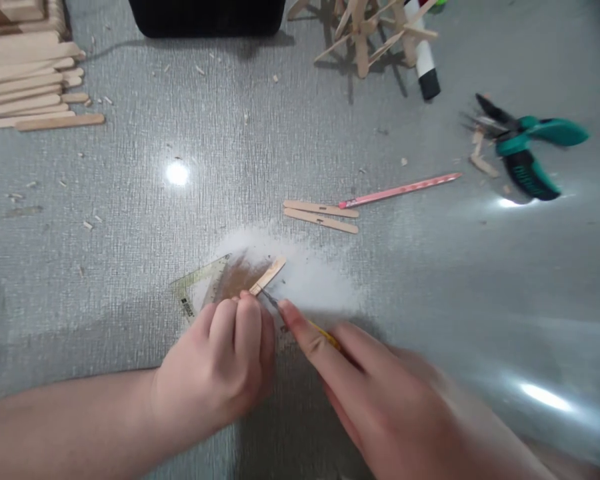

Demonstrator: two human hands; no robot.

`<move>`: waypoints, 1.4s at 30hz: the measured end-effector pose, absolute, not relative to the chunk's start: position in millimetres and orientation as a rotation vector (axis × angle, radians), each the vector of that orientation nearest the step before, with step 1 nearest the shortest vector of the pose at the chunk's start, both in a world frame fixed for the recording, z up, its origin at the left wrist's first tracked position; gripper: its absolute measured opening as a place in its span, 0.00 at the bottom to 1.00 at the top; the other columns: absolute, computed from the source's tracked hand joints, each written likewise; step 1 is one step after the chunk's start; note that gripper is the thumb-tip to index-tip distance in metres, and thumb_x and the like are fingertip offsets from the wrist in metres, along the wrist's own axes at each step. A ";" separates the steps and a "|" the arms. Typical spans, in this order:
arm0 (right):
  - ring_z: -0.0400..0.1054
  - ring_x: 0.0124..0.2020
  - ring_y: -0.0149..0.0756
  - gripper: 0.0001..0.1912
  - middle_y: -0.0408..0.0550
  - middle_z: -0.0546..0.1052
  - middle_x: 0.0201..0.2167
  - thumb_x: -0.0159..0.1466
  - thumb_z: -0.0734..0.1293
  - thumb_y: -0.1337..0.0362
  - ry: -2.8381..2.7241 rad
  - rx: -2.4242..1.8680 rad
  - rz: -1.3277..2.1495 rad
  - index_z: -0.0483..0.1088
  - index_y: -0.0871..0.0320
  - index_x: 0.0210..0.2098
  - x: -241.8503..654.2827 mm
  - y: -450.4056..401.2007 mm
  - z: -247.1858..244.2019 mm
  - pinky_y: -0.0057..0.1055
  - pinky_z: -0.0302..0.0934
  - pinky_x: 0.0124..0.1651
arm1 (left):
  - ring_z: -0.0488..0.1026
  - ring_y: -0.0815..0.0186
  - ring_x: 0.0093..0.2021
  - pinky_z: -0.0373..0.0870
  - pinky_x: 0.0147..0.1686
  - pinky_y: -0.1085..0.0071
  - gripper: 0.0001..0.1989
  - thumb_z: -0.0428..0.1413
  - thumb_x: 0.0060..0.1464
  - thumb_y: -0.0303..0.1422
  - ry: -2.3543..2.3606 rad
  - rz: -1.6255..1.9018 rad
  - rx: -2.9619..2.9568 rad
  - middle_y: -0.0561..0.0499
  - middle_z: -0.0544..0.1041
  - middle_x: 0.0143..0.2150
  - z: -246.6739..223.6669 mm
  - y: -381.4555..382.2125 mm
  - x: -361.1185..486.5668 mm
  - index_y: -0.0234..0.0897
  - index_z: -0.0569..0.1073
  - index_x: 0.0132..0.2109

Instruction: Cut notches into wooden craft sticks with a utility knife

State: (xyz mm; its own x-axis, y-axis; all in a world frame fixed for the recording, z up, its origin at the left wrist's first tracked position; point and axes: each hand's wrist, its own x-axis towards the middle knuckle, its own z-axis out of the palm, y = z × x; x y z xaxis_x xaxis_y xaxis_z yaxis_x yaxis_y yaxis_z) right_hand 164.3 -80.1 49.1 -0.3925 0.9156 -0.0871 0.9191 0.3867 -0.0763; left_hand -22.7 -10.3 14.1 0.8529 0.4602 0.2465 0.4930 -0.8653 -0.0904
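My left hand [220, 357] is closed on the lower end of a wooden stick [271, 272], which points up and to the right. Wrapped round a yellow-handled cutter [326, 335], my right hand [365, 380] has its index finger stretched along the tool. The thin blade [270, 297] touches the stick just beyond my left fingers. Under and beside the stick lie a clear triangular ruler [200, 280] and a whitish patch on the table. Two wooden sticks with small dark marks [321, 219] lie just above, near a pink pencil [400, 191].
Green-handled pliers [525, 143] lie open at the right beside wood scraps. Stacked sticks [27, 80] fill the upper left. A black container [207, 17], a stick structure [363, 40] and a white marker [425, 60] stand or lie along the top. Small chips dot the grey table [130, 220].
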 end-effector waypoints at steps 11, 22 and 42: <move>0.63 0.14 0.28 0.37 0.40 0.71 0.21 0.52 0.62 0.75 2.516 1.609 -0.362 0.67 0.58 0.62 153.7 -51.8 73.8 0.28 0.50 0.18 | 0.61 0.67 0.18 0.57 0.14 0.72 0.12 0.50 0.55 0.17 -0.977 -0.226 -2.723 0.54 0.64 0.21 12.2 -8.4 -25.7 0.35 0.65 0.28; 0.58 0.14 0.27 0.38 0.40 0.70 0.20 0.53 0.63 0.74 2.483 1.628 -0.268 0.65 0.59 0.64 150.0 -58.5 63.2 0.28 0.48 0.19 | 0.63 0.65 0.15 0.55 0.15 0.72 0.13 0.46 0.47 0.15 -0.950 -0.185 -2.825 0.53 0.63 0.17 8.3 4.3 -31.4 0.37 0.63 0.23; 0.60 0.13 0.27 0.34 0.40 0.67 0.20 0.53 0.62 0.74 2.493 1.639 -0.073 0.70 0.58 0.60 146.7 -64.1 60.8 0.26 0.50 0.19 | 0.62 0.66 0.15 0.55 0.15 0.72 0.13 0.47 0.43 0.15 -0.794 -0.143 -2.800 0.54 0.61 0.17 7.2 6.7 -28.2 0.38 0.61 0.23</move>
State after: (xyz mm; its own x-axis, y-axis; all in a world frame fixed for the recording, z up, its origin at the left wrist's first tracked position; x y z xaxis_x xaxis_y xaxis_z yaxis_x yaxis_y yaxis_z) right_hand 146.7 -64.1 60.8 -0.3881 0.9080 -0.1577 0.9157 0.3992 0.0451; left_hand -28.2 6.7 7.2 0.8488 0.5056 0.1547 0.5278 -0.8276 -0.1909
